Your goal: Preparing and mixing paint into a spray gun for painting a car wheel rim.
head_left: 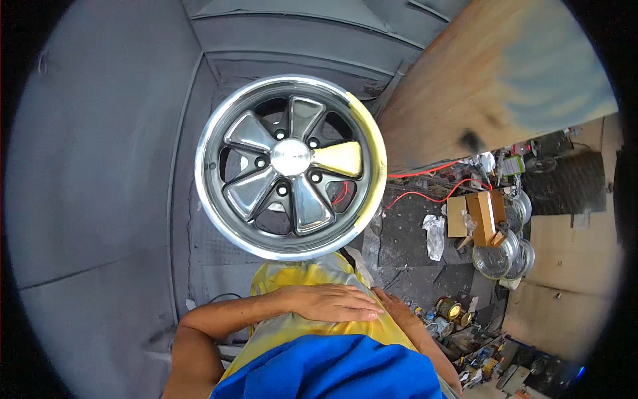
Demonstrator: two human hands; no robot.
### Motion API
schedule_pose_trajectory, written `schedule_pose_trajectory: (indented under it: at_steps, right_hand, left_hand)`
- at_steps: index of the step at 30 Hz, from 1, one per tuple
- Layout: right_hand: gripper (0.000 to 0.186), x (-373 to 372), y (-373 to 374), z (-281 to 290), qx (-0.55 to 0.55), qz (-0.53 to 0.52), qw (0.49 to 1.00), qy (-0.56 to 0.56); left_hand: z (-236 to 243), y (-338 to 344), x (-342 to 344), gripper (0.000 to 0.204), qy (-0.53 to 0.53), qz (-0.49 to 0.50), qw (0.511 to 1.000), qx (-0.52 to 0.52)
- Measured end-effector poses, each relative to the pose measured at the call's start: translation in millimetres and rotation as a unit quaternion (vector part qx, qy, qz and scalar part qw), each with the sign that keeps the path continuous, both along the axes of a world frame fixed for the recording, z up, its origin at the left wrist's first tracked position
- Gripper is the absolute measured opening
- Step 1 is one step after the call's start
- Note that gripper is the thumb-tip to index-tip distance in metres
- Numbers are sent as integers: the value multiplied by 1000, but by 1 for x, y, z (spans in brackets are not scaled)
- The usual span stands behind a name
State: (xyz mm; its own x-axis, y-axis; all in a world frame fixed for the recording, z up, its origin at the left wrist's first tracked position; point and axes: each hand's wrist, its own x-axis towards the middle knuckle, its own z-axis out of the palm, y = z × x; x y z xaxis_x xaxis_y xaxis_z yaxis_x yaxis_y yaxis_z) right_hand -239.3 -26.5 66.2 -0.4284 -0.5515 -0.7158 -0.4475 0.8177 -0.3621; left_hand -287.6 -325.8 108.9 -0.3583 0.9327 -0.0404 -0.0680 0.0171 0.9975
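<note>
Probably the five-spoke wheel point(291, 157) is heavy, slippery, best held by its rim point(286, 253); left hand point(335, 303) lies flat, empty, right hand point(397, 311) I can't tell.

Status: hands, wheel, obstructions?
Left hand flat on stained clothing; right hand beside it, partly hidden. Wheel untouched, one spoke yellow. Wooden panel right of wheel.

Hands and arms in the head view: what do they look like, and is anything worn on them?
The left hand and partly hidden right hand look ungloved. No sleeve, watch or cable shows on the bare forearms. A bright blue fabric garment covers the torso, with yellow-and-grey cloth beyond it.
</note>
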Motion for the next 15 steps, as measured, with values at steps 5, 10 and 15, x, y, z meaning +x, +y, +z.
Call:
schedule_pose_trajectory:
  at_steps: [5,10,15]
  right_hand:
    - [69,14,20,-37,-53,25,997,53]
    - [70,18,17,-32,-20,-11,999,34]
    - [72,6,9,-13,-35,-17,999,20]
  left_hand:
    - [17,-9,-7,50,92,119,981,-122]
    - [34,-72,0,28,235,321,857,-327]
    - [36,-132,12,27,264,380,782,-418]
